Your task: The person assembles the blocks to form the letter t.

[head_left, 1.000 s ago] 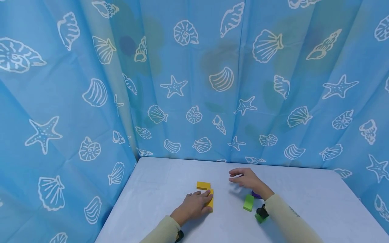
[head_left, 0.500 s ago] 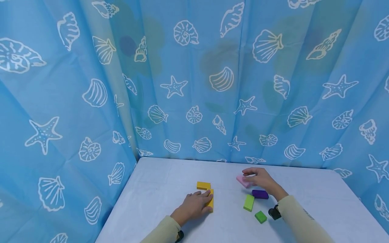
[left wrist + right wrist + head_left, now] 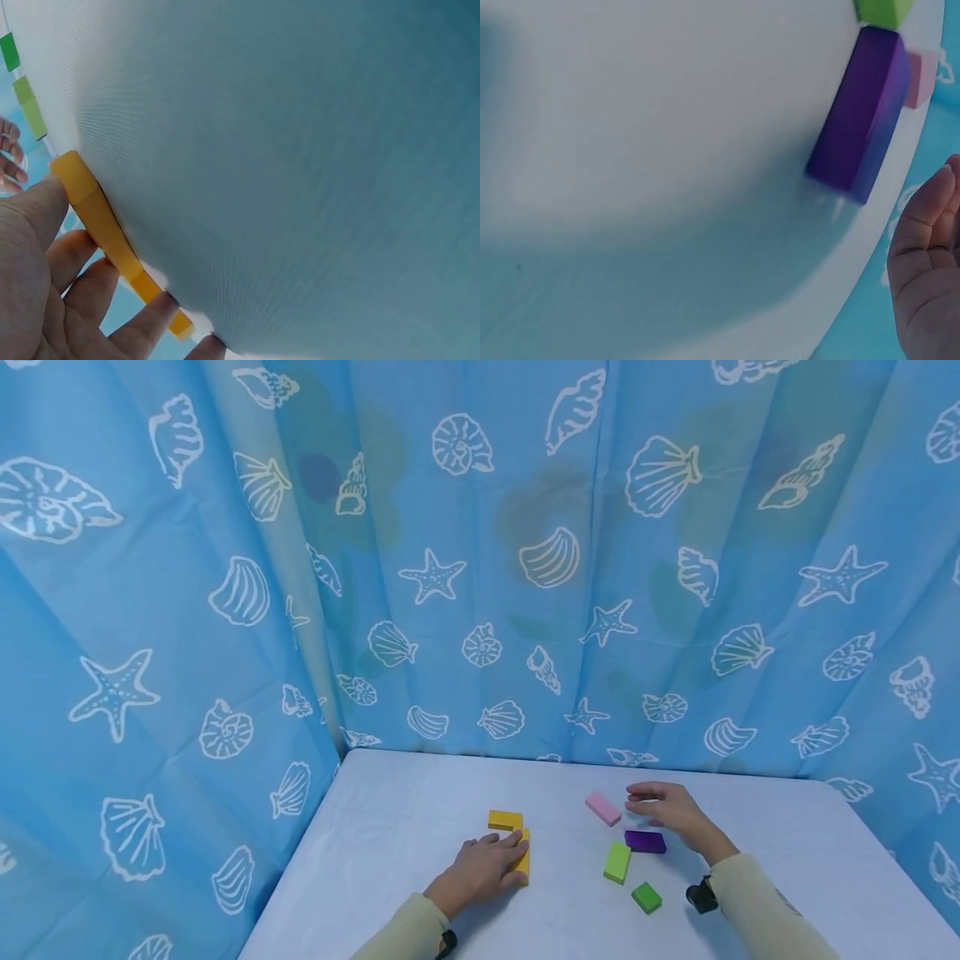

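Note:
Two yellow blocks lie left of centre in the head view: a long upright-running one and another yellow block across its far end. My left hand rests at the long one, thumb and fingertips touching it from the same side in the left wrist view. My right hand hovers at the right, fingers loosely bent and holding nothing. Near it lie a pink block and a purple block, with the purple one large in the right wrist view.
A light green block and a smaller dark green block lie on the white table, nearer the front. Behind and to the left hangs a blue curtain with shell prints.
My right hand has moved right, leaving the pink block on the table, where it first shows under the fingers half a second ago. My left hand stays on the yellow block.

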A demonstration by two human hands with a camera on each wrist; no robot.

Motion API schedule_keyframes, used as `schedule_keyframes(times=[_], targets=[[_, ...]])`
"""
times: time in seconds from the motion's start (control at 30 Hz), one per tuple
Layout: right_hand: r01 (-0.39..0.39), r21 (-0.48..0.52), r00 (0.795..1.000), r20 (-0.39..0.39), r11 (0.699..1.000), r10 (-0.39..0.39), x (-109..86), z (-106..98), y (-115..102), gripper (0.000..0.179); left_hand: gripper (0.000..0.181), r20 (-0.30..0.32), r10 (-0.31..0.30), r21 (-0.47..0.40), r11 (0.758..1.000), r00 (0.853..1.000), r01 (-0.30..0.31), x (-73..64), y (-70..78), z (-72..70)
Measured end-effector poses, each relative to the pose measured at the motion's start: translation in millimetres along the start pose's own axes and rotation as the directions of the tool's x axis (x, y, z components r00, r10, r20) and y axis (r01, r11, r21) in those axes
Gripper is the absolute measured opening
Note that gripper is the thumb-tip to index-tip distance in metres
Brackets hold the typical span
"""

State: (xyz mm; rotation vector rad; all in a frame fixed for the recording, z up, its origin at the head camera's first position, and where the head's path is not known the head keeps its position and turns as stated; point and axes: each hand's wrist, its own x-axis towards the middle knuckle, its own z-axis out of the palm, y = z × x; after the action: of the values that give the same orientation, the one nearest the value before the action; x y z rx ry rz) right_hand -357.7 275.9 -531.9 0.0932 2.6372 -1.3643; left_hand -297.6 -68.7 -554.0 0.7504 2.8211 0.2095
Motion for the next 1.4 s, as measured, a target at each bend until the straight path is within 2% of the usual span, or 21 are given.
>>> schedule_keyframes(times=[0.23,0.47,0.73,1.0,1.23,1.4], targets=[[-0.052,-0.001,0.998,-0.019,0.999,0.052,2.1,-5.9,20.4,0.057,0.062,0.024,-0.003,-0.019,1.000,1.000,0.004,-0.8,0.4,1.6],[-0.077,-0.014,0.997,-0.032,0.997,0.077,1.8,-14.7,31.8,0.060,0.061,0.011,0.009,0.002,1.000,1.000,-0.009,2.1,-1.5,2.3],[-0.121,-0.020,0.992,-0.036,0.992,0.121,0.9,-22.9,46.6,0.059,0.063,0.021,-0.012,0.004,1.000,1.000,0.012,2.8,-2.6,2.5],[-0.120,-0.017,0.992,-0.031,0.993,0.119,0.7,-30.5,48.1,0.058,0.061,0.010,-0.006,0.001,1.000,1.000,0.006,3.5,-2.9,-1.5],[-0.083,-0.054,0.995,-0.052,0.995,0.080,2.9,-26.7,47.9,0.068,0.062,0.018,-0.004,-0.003,1.000,1.000,0.004,4.1,-2.3,-3.1],[-0.090,-0.050,0.994,-0.059,0.995,0.087,1.9,-22.6,44.8,0.072,0.062,0.021,0.004,-0.009,1.000,1.000,-0.004,2.9,-1.7,-2.1]])
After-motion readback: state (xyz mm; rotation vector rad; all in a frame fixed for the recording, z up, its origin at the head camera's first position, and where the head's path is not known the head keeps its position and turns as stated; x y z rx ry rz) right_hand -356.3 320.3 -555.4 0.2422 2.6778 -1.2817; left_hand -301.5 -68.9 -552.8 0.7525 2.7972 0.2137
